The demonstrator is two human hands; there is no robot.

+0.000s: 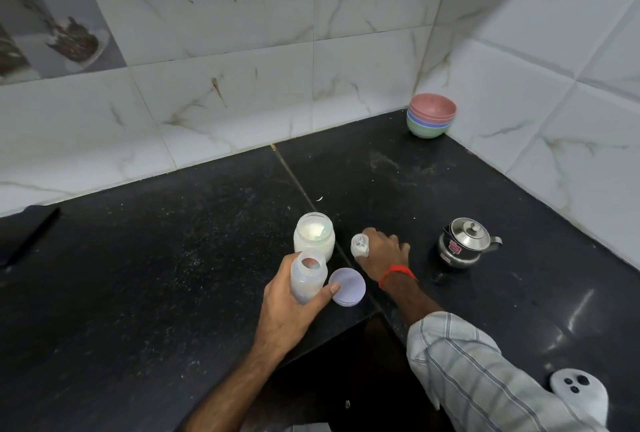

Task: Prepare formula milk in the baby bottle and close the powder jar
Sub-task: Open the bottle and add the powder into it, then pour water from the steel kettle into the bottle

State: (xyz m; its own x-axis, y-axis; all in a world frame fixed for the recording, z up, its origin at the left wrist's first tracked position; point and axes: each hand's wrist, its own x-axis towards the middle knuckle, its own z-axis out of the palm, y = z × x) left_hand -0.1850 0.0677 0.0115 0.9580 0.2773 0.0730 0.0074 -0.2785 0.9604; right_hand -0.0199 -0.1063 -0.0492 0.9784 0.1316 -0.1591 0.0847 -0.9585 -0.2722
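Holding the baby bottle (307, 278) open-mouthed in the left hand (289, 307), fingers and thumb curled round its body, the person stands at the black counter (138, 258). The bottle sits tilted, just near the powder jar (314, 234), which is open and full of white powder. The jar's lilac lid (347, 286) lies flat on the counter, touching or just beside the bottle's right side. The right hand (379, 251) closes round a small whitish object (359, 245), probably the bottle's teat cap or a scoop; I cannot tell which. A steel kettle (462, 244) stands to the right, lid on, and stacked bowls (431, 119) sit in the far corner.

My guess is that powder or water goes in next. To do it well, the bottle should be brought upright and steadied on the counter, its mouth kept close to the jar so nothing spills. The lid lies within easy reach for closing the jar afterwards.
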